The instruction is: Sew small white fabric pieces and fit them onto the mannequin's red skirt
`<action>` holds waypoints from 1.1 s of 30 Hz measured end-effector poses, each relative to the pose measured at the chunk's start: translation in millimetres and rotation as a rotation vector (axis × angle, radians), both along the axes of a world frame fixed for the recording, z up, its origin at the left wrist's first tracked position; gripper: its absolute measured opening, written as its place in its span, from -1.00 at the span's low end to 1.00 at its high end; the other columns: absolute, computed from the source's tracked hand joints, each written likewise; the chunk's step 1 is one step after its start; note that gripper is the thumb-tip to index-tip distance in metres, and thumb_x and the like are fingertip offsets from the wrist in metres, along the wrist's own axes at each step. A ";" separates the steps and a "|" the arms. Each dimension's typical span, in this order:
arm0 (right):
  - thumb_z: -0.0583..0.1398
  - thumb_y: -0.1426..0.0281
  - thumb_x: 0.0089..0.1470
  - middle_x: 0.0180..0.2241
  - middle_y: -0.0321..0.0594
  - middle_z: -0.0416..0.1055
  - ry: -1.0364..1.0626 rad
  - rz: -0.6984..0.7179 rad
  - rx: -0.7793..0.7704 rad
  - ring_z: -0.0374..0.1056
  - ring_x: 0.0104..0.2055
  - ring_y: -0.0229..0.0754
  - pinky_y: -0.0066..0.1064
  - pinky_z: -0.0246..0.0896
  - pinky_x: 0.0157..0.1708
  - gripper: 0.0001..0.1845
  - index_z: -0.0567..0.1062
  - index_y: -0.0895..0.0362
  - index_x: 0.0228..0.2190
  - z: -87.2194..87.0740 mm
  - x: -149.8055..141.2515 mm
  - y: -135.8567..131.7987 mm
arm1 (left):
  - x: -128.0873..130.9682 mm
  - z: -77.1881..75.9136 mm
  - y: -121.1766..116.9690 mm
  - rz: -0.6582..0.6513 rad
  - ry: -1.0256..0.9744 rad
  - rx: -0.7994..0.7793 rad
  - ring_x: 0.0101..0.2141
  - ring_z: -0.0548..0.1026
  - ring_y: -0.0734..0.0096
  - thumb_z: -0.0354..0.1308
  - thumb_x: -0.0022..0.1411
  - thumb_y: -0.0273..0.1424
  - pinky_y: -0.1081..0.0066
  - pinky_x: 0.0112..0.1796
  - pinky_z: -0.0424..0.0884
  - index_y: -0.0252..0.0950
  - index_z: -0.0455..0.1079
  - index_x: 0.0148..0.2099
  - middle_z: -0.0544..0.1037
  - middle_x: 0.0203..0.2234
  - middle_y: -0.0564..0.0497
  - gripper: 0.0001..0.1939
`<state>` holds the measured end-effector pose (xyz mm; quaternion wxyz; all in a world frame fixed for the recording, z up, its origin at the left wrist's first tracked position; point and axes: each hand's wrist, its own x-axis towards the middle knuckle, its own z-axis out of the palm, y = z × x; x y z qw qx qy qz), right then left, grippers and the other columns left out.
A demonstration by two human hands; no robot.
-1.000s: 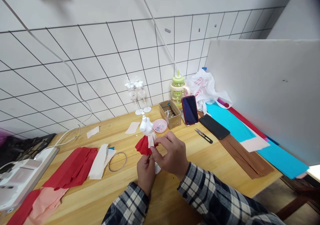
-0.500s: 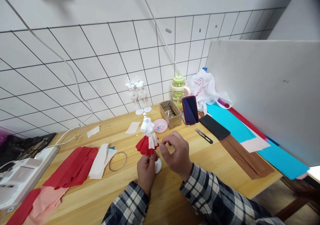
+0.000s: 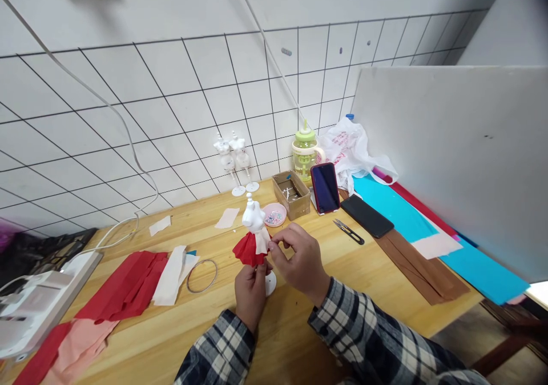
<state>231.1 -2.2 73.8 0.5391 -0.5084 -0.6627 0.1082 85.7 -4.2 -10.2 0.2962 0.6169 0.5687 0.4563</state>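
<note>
A small white dress form [image 3: 253,216] leans slightly in front of me, with a red pleated skirt [image 3: 247,251] and a pale pink strip [image 3: 261,242] over the skirt's right part. Below the skirt, my left hand [image 3: 250,291] is closed around the form's stand, which its fingers mostly hide. The white round base [image 3: 270,284] shows just right of that hand. My right hand [image 3: 299,259] pinches the lower right edge of the pale pink strip between thumb and forefinger.
Behind stand two more dress forms [image 3: 242,159], a pink bead dish [image 3: 274,215], a cardboard box [image 3: 298,205] and a propped phone [image 3: 325,188]. Thread snips [image 3: 349,232] lie to the right. Red fabric [image 3: 124,285] and a metal ring [image 3: 202,276] lie left.
My right hand came off the pale pink strip and drew back to the right, then returned to its edge. My left hand has kept its hold on the stand.
</note>
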 end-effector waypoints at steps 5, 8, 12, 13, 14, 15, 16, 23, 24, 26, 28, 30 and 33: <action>0.12 0.40 0.14 -0.44 -0.27 0.37 -0.081 0.065 -0.010 0.28 -0.39 -0.24 -0.42 0.12 -0.39 -0.87 0.41 0.12 -0.44 2.7 9.7 0.4 | 1.1 -0.1 0.0 0.001 0.002 -0.012 -0.53 0.46 0.36 0.01 0.28 -0.12 0.45 -0.50 0.31 -0.31 0.47 -0.46 0.54 -0.57 -0.02 -0.57; 0.13 0.39 0.12 -0.40 -0.24 0.39 -0.098 0.047 0.056 0.30 -0.36 -0.22 -0.41 0.16 -0.38 -0.93 0.40 0.12 -0.35 -2.7 10.3 -2.0 | 0.9 0.4 0.0 0.009 0.003 -0.007 -0.54 0.45 0.36 0.01 0.27 -0.13 0.45 -0.51 0.30 -0.31 0.47 -0.46 0.55 -0.57 -0.02 -0.57; 0.19 0.41 0.05 -0.35 -0.22 0.39 -0.256 -0.041 0.434 0.30 -0.37 -0.20 -0.37 0.18 -0.38 -0.71 0.38 0.07 -0.13 -23.4 9.6 -2.7 | -0.5 0.1 -0.3 0.013 0.011 0.005 -0.53 0.46 0.34 0.01 0.26 -0.14 0.45 -0.52 0.29 -0.31 0.44 -0.49 0.53 -0.59 -0.02 -0.58; 0.20 0.42 0.04 -0.36 -0.25 0.38 -0.339 -0.060 0.538 0.26 -0.42 -0.22 -0.36 0.15 -0.40 -0.66 0.37 0.02 -0.10 -29.2 9.3 -1.8 | -0.8 -0.3 -0.4 0.013 0.018 0.002 -0.53 0.45 0.34 0.01 0.26 -0.14 0.45 -0.53 0.28 -0.31 0.44 -0.49 0.53 -0.59 -0.02 -0.58; 0.21 0.42 0.03 -0.36 -0.26 0.37 -0.385 -0.080 0.598 0.24 -0.45 -0.24 -0.36 0.13 -0.42 -0.63 0.37 -0.02 -0.08 -34.3 9.0 -0.5 | -1.0 -0.9 -0.3 0.012 0.027 -0.002 -0.53 0.45 0.34 0.02 0.26 -0.14 0.45 -0.53 0.27 -0.31 0.43 -0.50 0.52 -0.60 -0.02 -0.58; 0.22 0.41 0.03 -0.36 -0.27 0.36 -0.413 -0.099 0.619 0.24 -0.45 -0.24 -0.36 0.13 -0.42 -0.61 0.38 -0.04 -0.07 -38.4 8.4 1.0 | -1.2 -1.5 -0.2 0.012 0.036 -0.005 -0.54 0.44 0.34 0.02 0.25 -0.14 0.45 -0.53 0.27 -0.31 0.43 -0.50 0.51 -0.61 -0.01 -0.58; 0.22 0.41 0.03 -0.36 -0.27 0.35 -0.431 -0.116 0.621 0.23 -0.45 -0.25 -0.36 0.12 -0.42 -0.61 0.38 -0.04 -0.07 -41.0 7.6 2.5 | -1.3 -2.2 0.0 0.011 0.042 -0.004 -0.54 0.44 0.34 0.01 0.25 -0.14 0.45 -0.54 0.26 -0.31 0.42 -0.51 0.51 -0.62 -0.01 -0.58; 0.25 0.43 0.03 -0.39 -0.29 0.32 -0.358 -0.158 0.599 0.29 -0.38 -0.27 -0.39 0.17 -0.36 -0.74 0.48 0.00 -0.18 -31.3 0.3 2.9 | -2.4 -5.7 0.9 0.005 0.050 0.018 -0.55 0.43 0.35 0.01 0.23 -0.16 0.46 -0.54 0.25 -0.30 0.39 -0.54 0.49 -0.62 0.00 -0.59; 0.25 0.43 0.03 -0.40 -0.29 0.32 -0.339 -0.151 0.596 0.29 -0.38 -0.27 -0.40 0.18 -0.36 -0.78 0.49 0.00 -0.22 -28.6 -0.9 1.4 | -2.8 -6.2 0.8 0.006 0.054 0.014 -0.54 0.43 0.35 0.02 0.23 -0.16 0.46 -0.54 0.25 -0.30 0.38 -0.54 0.49 -0.62 0.00 -0.60; 0.25 0.42 0.05 -0.41 -0.28 0.32 -0.303 -0.136 0.573 0.29 -0.38 -0.28 -0.41 0.20 -0.35 -0.87 0.49 0.01 -0.29 -23.8 -3.7 -1.7 | -3.7 -7.4 0.6 -0.006 0.062 0.001 -0.54 0.42 0.34 0.02 0.22 -0.18 0.46 -0.54 0.25 -0.29 0.38 -0.54 0.48 -0.63 0.01 -0.62; 0.24 0.40 0.06 -0.41 -0.27 0.33 -0.275 -0.121 0.532 0.30 -0.38 -0.27 -0.41 0.20 -0.37 -0.91 0.49 0.01 -0.33 -21.2 -6.8 -4.3 | -4.6 -8.0 0.5 -0.025 0.065 -0.015 -0.54 0.40 0.35 0.03 0.21 -0.20 0.46 -0.55 0.25 -0.29 0.36 -0.55 0.46 -0.64 0.02 -0.63; 0.23 0.40 0.06 -0.39 -0.25 0.35 -0.274 -0.087 0.495 0.32 -0.37 -0.25 -0.39 0.21 -0.37 -0.89 0.49 -0.01 -0.30 -22.0 -9.0 -5.9 | -5.3 -7.2 0.3 -0.025 0.049 -0.021 -0.56 0.37 0.36 0.05 0.20 -0.21 0.45 -0.55 0.25 -0.28 0.33 -0.57 0.43 -0.66 0.03 -0.64; 0.22 0.38 0.06 -0.33 -0.25 0.38 -0.275 -0.023 0.525 0.35 -0.36 -0.22 -0.36 0.25 -0.37 -0.76 0.45 -0.06 -0.18 -30.0 -8.7 -5.9 | -5.4 -2.3 0.0 -0.010 0.008 -0.012 -0.54 0.38 0.35 0.06 0.21 -0.20 0.43 -0.53 0.29 -0.28 0.34 -0.54 0.45 -0.63 0.02 -0.65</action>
